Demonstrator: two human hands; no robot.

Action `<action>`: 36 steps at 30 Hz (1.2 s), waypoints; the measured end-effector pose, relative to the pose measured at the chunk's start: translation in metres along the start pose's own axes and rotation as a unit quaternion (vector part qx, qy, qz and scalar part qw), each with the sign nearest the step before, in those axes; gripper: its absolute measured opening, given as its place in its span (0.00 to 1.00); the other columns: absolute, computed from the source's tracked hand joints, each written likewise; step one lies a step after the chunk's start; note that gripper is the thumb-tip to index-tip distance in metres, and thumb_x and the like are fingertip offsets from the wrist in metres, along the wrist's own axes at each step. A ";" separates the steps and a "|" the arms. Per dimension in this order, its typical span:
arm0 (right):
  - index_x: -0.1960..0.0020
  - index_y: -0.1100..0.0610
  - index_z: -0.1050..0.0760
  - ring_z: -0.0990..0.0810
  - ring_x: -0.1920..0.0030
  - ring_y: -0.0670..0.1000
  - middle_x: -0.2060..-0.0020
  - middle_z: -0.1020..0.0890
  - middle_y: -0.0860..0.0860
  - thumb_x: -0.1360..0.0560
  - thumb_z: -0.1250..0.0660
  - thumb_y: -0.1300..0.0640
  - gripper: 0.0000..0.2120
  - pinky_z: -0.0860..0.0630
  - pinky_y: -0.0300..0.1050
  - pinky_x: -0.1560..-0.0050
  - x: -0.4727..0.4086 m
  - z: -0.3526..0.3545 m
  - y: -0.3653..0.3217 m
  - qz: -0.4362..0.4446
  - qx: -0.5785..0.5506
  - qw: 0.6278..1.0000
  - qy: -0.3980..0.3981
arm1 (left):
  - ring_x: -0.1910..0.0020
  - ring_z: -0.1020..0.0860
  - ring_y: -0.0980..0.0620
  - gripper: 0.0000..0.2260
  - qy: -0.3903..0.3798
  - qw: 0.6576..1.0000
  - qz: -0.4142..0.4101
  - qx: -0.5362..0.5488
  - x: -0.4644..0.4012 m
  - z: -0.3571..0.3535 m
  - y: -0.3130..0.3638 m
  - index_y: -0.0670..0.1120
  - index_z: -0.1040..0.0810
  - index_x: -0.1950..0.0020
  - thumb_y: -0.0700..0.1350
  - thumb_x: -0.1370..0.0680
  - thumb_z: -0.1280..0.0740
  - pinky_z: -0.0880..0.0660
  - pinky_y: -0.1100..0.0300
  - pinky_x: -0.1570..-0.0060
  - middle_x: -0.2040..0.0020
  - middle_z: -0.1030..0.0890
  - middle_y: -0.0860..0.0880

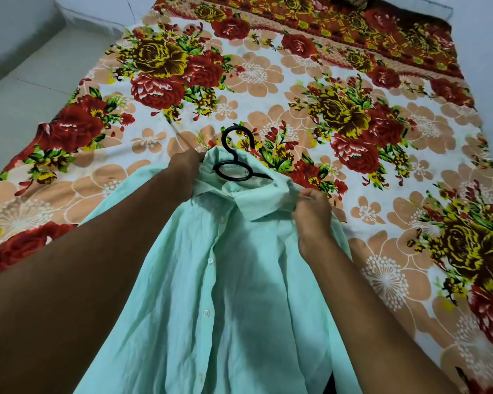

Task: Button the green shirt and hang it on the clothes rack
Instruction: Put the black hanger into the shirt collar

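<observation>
A pale mint-green shirt (228,280) hangs in front of me, its front placket buttoned with white buttons showing down the middle. A black plastic hanger (234,163) sits inside the collar, its hook sticking up above the neck. My left hand (187,166) grips the shirt's left shoulder at the collar. My right hand (312,214) pinches the fabric at the right side of the collar and shoulder. The shirt's lower part drops out of view at the bottom.
A bed covered by a floral sheet (296,89) with red and yellow roses fills the view behind the shirt. A darker red patterned cloth (353,21) lies along its far edge. Pale floor tiles (26,89) run along the left.
</observation>
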State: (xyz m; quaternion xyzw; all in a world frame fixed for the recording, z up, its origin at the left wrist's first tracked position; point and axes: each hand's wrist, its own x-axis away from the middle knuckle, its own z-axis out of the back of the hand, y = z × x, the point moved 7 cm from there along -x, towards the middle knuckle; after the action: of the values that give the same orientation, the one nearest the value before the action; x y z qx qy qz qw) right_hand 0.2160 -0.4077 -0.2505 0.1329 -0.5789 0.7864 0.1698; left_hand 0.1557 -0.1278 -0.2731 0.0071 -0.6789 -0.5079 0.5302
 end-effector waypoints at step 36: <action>0.45 0.60 0.18 0.18 0.56 0.54 0.54 0.15 0.56 0.22 0.28 0.57 0.08 0.23 0.48 0.55 -0.015 -0.085 -0.067 0.256 0.248 0.897 -0.261 | 0.60 0.16 0.55 0.10 -0.098 0.969 -0.228 0.002 0.038 0.028 -0.024 0.50 0.21 0.35 0.43 0.16 0.35 0.19 0.61 0.60 0.51 0.14 0.49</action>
State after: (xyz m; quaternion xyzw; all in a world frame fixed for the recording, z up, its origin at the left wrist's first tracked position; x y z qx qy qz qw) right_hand 0.2569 -0.3102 -0.2231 0.2184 -0.4024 0.8580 -0.2329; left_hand 0.1060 -0.1407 -0.2605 0.1128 -0.7091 -0.6123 0.3310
